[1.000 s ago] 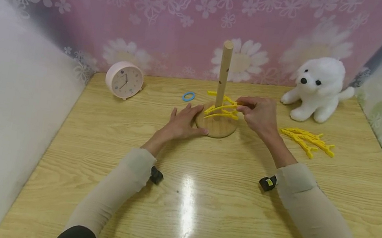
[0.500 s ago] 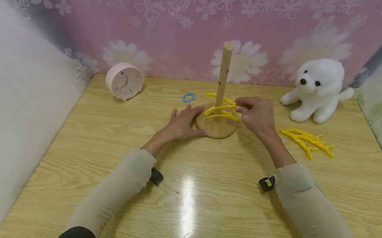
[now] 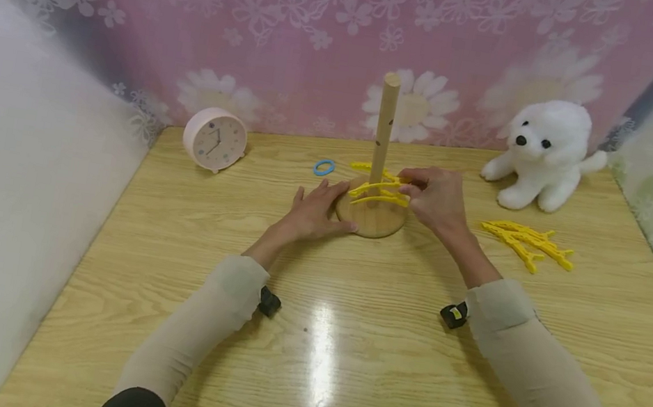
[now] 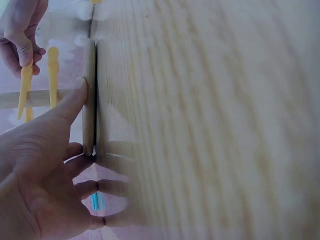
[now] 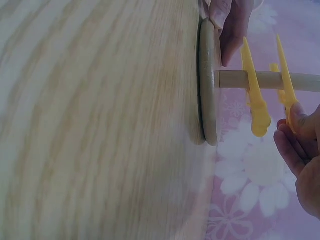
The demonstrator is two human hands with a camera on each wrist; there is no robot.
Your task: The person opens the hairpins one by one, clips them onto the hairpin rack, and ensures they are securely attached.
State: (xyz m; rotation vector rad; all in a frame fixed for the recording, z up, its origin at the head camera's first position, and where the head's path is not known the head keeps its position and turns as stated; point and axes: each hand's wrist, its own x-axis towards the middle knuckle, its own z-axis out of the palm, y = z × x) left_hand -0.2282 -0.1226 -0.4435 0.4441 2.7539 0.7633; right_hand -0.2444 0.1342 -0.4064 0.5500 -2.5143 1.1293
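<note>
A wooden post (image 3: 384,131) stands upright on a round wooden base (image 3: 376,226). My left hand (image 3: 314,212) lies spread against the base's left side, thumb on its front edge, other fingers stretched past the rim. With thumb and fingertips, my right hand (image 3: 437,199) pinches the end of a yellow hair clip (image 5: 283,65), whose long prongs straddle the post. Below it, closer to the base, another yellow hair clip (image 5: 257,102) sits across the post with no hand on it. The left wrist view shows my left thumb (image 4: 75,97) pressed at the base's edge.
Several more yellow clips (image 3: 526,240) lie in a pile to the right. A blue ring (image 3: 324,167) lies behind my left hand. A pink alarm clock (image 3: 218,139) stands back left, a white plush dog (image 3: 545,155) back right, before a flowered curtain (image 3: 300,38).
My right hand has shifted slightly left toward the post, still pinching the clip. The left hand has stayed on the base, and the other things lie as before.
</note>
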